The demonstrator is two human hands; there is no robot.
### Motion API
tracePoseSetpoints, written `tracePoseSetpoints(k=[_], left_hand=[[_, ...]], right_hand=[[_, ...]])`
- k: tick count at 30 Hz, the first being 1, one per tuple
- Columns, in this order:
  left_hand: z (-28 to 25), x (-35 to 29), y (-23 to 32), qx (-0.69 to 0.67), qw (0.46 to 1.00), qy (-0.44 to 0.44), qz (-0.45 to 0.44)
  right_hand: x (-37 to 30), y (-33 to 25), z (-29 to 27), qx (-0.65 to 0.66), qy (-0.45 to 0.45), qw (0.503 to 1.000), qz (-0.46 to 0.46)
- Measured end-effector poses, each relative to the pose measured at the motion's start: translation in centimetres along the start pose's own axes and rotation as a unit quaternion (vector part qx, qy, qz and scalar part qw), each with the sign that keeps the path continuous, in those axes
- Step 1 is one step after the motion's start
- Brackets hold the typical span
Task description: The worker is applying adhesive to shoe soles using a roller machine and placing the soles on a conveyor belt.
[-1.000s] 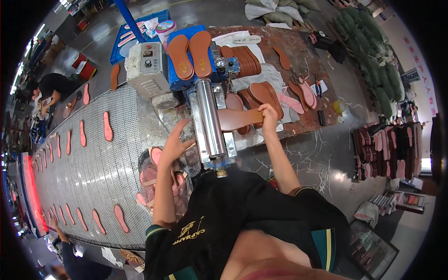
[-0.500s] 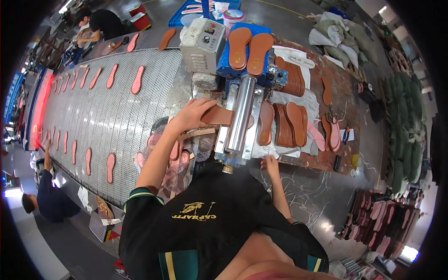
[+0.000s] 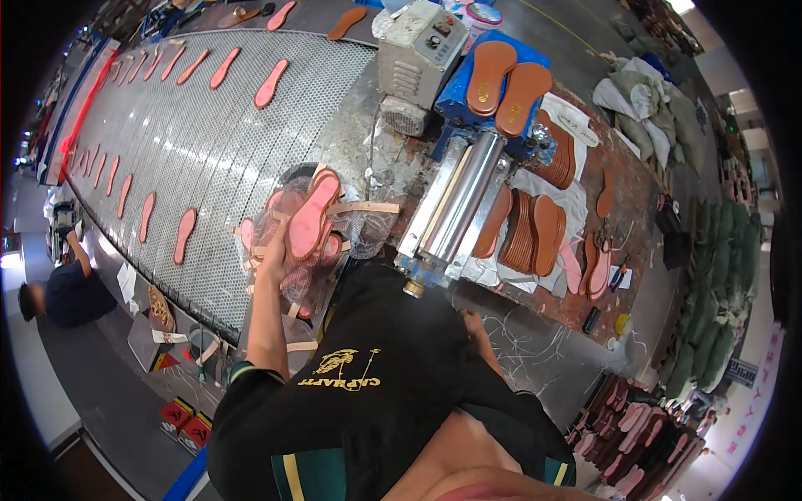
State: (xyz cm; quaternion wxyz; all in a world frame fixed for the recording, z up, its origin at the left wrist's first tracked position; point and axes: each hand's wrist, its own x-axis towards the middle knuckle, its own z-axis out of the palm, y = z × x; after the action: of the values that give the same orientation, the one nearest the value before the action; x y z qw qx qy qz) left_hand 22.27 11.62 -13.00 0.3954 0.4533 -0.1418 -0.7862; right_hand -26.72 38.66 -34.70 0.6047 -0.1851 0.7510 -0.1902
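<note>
My left hand grips a pink sandal sole with brown edges, tilted above a clear plastic bag. Other pink soles and tan straps crowd around it in that heap. Low beside my black shirt is my right hand, small and partly hidden, its fingers unclear. Between my hands stands a roller machine with a shiny metal roller; neither hand touches it. Two brown insoles lie on its blue housing. Just right of the roller, a stack of brown insoles rests on white cloth.
A perforated conveyor at the left carries rows of pink soles. A grey control box stands behind the roller. Scissors and loose insoles lie on the worn table. Green sacks stand at the right. A person works beyond the conveyor.
My left hand has left the brown insole at the roller and moved left to the heap, where it now holds a pink sandal sole. My right hand is slightly lower. The view has turned.
</note>
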Motion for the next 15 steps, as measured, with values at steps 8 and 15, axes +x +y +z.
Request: tracePoseSetpoints(k=[8,15], left_hand=[[-3.6,-0.9,-2.7,-0.125,0.979,0.128,0.098],[-3.3,3.3,0.1,-0.086,0.983,0.122,0.109]], right_hand=[[-2.3,-7.6,0.2,0.05,-0.021,0.998,-0.013],[-3.9,-8.2,1.0,0.058,0.007,0.998,0.014]])
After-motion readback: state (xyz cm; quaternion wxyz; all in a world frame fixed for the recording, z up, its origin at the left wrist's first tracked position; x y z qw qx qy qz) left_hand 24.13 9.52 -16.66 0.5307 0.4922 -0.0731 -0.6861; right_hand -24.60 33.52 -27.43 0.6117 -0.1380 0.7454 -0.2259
